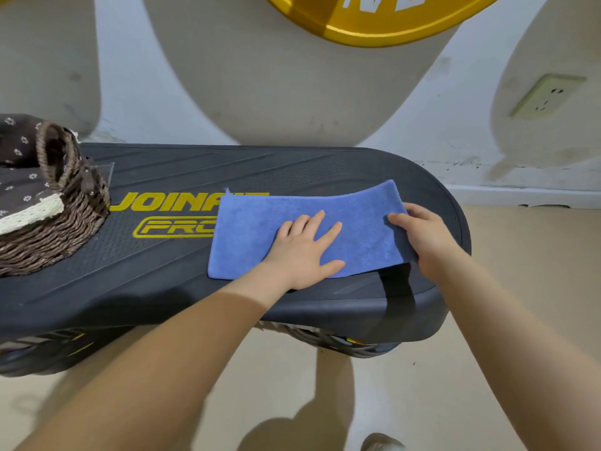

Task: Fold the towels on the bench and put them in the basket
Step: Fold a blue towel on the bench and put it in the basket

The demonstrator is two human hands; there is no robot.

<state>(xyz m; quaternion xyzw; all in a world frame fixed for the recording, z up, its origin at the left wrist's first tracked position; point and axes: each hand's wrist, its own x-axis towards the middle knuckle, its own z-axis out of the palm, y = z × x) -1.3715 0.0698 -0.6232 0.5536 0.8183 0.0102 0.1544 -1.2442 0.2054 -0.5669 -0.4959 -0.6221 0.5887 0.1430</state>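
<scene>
Left hand (304, 247) flat on blue towel (247, 236), right hand (422, 237) gripping its edge — lifted

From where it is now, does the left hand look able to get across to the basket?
Probably yes. The left hand lies flat on the blue towel, and only bare bench separates it from the wicker basket at the left end. Nothing stands in between, though it would be a long sideways reach.

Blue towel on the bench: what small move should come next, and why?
Probably the right hand carries its raised end leftward over the blue towel. That end is already lifted off the bench, while the left hand lies flat, pinning the middle. The basket waits at the left.
</scene>
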